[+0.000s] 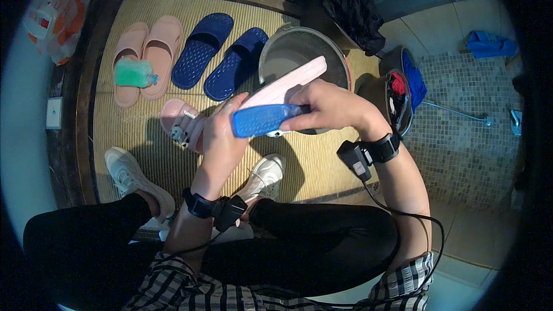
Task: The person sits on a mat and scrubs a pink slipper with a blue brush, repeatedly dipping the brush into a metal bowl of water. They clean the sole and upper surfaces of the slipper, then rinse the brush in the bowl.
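Observation:
My left hand (224, 134) grips a pale pink slipper (289, 80), tilted on its side with its toe or heel end pointing up and right. In my right hand (332, 106) is a blue brush (258, 121) with a textured back, held against or just beside the slipper; its bristles are hidden. A bit of panda decoration shows below the brush. On the mat, partly behind my left hand, lies a pink slide (173, 114) with panda figures. Beneath the held slipper stands a grey bucket (283, 47), its interior partly covered by my hands.
Pink slippers (162, 58) and navy slippers (203, 52) rest on the bamboo mat (129, 129). A green soap-like block in a clear bag (133, 73) sits on the pink pair. Right are buckets of clothes (380, 95), dark fabric (352, 13) and a blue cloth (490, 45).

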`<control>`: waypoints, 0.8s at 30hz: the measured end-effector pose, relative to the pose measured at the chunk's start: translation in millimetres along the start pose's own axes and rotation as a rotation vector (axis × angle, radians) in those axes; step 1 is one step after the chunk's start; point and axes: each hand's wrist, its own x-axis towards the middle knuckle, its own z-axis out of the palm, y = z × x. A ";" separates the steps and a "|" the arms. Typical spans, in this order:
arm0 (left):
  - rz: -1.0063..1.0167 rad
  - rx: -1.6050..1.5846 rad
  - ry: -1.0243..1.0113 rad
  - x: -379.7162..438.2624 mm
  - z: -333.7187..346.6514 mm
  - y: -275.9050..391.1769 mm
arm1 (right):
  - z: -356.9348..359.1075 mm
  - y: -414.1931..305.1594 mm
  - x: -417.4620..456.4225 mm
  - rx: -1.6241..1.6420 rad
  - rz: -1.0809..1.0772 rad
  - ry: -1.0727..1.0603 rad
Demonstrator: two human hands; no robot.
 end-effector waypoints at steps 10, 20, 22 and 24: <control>-0.088 0.010 -0.003 2.1 -3.3 3.6 | -39.8 44.7 -38.1 0.338 0.394 0.144; 0.060 0.002 0.018 -2.4 -3.0 -2.0 | 2.6 -8.2 5.1 -0.123 -0.023 0.061; 0.021 0.006 0.005 -1.3 -3.1 -0.2 | -8.6 4.3 4.0 -0.011 0.033 0.015; 0.048 0.067 0.026 -2.0 0.4 -5.3 | -20.4 26.7 -7.6 0.185 0.175 -0.002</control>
